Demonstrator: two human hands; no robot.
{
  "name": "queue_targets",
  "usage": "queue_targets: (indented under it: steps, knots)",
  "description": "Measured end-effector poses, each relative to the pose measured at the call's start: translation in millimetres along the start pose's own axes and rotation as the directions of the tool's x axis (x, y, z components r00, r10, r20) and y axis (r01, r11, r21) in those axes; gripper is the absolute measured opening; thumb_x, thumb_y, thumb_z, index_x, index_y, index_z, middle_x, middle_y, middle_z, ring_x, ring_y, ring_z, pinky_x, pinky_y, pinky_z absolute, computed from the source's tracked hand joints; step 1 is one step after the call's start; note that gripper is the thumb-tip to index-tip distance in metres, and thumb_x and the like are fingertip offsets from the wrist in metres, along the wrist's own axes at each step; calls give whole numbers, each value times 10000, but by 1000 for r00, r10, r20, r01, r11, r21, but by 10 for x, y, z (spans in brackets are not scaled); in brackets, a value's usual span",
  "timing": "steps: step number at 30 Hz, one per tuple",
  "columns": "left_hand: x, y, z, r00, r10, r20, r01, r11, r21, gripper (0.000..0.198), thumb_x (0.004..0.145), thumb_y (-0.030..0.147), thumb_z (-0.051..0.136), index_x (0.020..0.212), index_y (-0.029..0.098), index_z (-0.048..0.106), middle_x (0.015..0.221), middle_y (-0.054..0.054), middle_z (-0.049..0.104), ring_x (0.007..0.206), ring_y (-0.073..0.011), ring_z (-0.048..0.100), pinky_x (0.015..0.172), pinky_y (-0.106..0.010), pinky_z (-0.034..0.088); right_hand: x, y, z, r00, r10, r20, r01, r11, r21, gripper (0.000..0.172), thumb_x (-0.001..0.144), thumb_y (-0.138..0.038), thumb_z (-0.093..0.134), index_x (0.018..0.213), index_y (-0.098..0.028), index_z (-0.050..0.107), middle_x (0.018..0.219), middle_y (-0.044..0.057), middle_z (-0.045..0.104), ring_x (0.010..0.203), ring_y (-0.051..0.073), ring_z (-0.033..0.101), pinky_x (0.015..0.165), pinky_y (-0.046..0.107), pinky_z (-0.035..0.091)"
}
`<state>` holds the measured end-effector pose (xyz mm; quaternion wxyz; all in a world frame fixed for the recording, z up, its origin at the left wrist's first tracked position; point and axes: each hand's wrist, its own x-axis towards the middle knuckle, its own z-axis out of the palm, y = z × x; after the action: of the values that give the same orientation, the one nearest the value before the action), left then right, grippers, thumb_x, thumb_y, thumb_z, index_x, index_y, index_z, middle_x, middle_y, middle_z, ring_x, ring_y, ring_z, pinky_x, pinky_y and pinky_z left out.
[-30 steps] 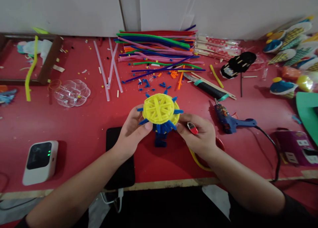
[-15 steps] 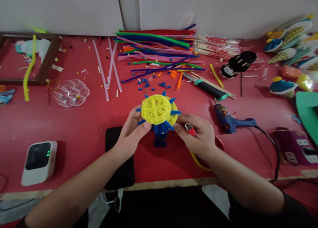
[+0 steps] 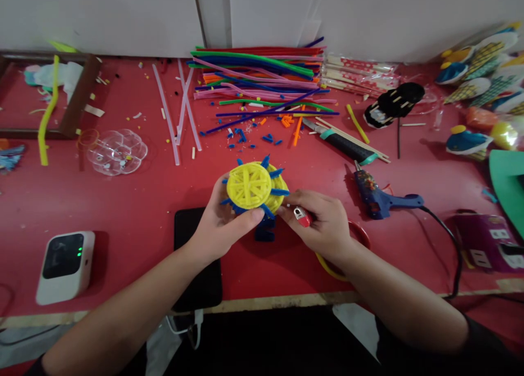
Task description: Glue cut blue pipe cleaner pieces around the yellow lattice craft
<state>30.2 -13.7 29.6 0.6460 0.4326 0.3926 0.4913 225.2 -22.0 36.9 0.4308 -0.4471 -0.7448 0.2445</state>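
My left hand is closed around a wheel-shaped pipe-cleaner craft, its thumb pressed on the lower front. The craft has two yellow spoked discs, one behind the other, with blue pieces sticking out around them. A blue pipe-cleaner part shows below it. In my right hand is a red lighter, its metal top toward the craft. The right fingertips are close to the craft's right edge; whether they touch it I cannot tell. No flame is visible.
Colored pipe cleaners lie at the back, before the wall. A cutter knife and a corded glue gun are on the right. A black phone, a white device and a clear flower-shaped tray stand left.
The craft has moved slightly left and down, and my left thumb sits further right across it. My right hand and the lighter have shifted a little left and down.
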Motion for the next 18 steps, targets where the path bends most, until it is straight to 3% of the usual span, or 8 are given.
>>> queue_targets:
  steps: [5,9,13,18]
  knots:
    - [10,43,18,999,5,51,-7,999,48,528,705,312,869,1137,276,568,1167,-45,691,1125,-247,688,957,-378,579,9,-7,0,991,115,-61,-114,993,30,80,882,-228,663,893,-231,743,833,13,795,703,155,742,662,258,595]
    - [20,20,25,996,68,60,-73,994,81,655,638,256,908,1179,286,539,1208,-54,674,1204,-277,650,1025,-426,544,9,13,-7,978,198,-70,-192,978,84,75,871,-251,672,873,-229,743,791,0,787,664,145,725,612,244,572]
    - [18,-10,44,995,95,25,-97,990,98,707,595,249,931,1182,285,539,1209,-55,672,1193,-292,654,988,-439,574,2,24,-2,991,132,-36,-129,988,90,77,872,-252,668,834,-229,732,752,-11,772,621,130,703,585,232,556]
    - [35,-4,47,994,93,-49,-88,992,93,472,653,258,905,1024,251,613,1051,-29,733,992,-238,729,902,-395,615,31,-1,-43,996,80,-42,-80,997,18,47,862,-263,694,888,-224,701,746,-16,740,602,109,659,577,220,527]
